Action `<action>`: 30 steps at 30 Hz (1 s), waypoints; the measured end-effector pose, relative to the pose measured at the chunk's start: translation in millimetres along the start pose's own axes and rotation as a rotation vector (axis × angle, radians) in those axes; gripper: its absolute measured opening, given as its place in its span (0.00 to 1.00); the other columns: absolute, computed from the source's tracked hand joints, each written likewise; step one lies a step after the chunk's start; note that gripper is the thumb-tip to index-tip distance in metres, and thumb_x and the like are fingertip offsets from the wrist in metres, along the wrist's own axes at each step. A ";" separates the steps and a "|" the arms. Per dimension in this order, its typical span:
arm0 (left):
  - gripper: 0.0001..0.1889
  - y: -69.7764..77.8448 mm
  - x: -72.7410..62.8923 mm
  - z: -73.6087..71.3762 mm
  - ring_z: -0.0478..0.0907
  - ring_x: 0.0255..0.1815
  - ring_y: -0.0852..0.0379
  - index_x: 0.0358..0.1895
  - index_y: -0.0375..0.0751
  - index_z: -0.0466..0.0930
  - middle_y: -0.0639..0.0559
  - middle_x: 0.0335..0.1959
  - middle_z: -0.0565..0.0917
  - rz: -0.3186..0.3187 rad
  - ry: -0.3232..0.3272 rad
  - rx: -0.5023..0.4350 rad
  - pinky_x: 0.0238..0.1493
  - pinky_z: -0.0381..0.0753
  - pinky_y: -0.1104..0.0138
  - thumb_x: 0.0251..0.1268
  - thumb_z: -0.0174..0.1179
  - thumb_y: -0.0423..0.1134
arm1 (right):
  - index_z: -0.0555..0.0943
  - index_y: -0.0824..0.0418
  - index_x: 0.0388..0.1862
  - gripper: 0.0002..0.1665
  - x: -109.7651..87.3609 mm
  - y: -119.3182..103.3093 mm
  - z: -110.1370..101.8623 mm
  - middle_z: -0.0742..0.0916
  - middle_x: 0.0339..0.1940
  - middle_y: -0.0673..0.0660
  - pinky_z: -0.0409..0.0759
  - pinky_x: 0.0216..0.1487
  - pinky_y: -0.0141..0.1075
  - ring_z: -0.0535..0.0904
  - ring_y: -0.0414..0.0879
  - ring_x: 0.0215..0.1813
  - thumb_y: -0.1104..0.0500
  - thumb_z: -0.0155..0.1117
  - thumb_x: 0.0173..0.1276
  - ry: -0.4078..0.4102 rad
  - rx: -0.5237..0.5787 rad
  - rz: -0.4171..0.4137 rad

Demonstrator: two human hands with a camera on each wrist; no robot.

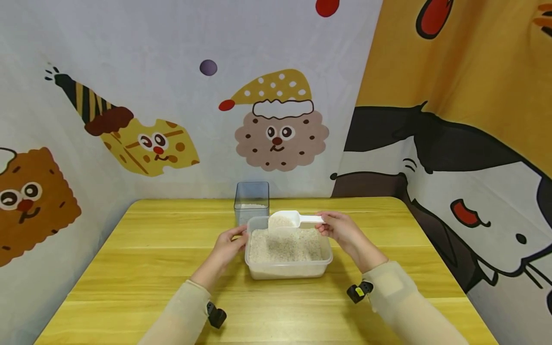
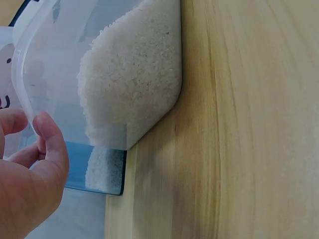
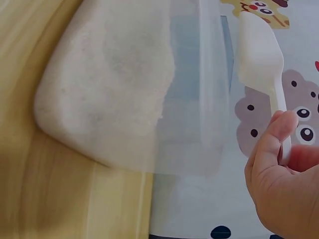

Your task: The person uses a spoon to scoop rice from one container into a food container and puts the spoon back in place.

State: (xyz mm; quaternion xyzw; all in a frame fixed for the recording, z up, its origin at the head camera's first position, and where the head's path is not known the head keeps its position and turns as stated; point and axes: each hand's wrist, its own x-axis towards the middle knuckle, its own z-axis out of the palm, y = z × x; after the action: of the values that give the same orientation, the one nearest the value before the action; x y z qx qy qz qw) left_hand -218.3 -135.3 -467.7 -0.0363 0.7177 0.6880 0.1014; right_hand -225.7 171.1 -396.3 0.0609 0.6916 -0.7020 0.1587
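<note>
My right hand (image 1: 342,233) pinches the handle of a white plastic scoop (image 1: 309,219), held level above the far side of a clear plastic container (image 1: 288,271). Rice fills the scoop's bowl. In the right wrist view, the thumb and fingers close round the handle end, with the scoop (image 3: 259,52) higher than the container's rim. More rice (image 1: 297,248) lies in the container, its surface uneven. At the container's left far corner, my left hand (image 1: 225,247) grips the rim; the left wrist view has thumb and fingers on either side of it.
Just behind the container stands a blue-tinted transparent bin (image 1: 252,190) with some rice in it. All this is on a wood-grain table (image 1: 172,249). A cloth printed with cartoon figures (image 1: 172,43) hangs right behind the table's far edge.
</note>
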 end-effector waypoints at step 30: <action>0.22 0.5 0.5 -0.3 0.74 0.45 0.61 0.64 0.33 0.69 0.40 0.53 0.72 -0.003 0.011 -0.001 0.44 0.79 0.72 0.68 0.54 0.31 | 0.70 0.73 0.62 0.22 38.1 -52.4 35.3 0.82 0.22 0.50 0.76 0.28 0.24 0.76 0.37 0.24 0.61 0.43 0.77 0.117 0.075 -0.017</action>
State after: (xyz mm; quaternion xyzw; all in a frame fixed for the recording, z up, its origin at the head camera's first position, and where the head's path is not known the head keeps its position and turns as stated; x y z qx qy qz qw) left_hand -218.9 -135.5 -467.4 -0.0412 0.7179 0.6879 0.0984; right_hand -273.0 130.4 -356.7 0.1017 0.6734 -0.7240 0.1098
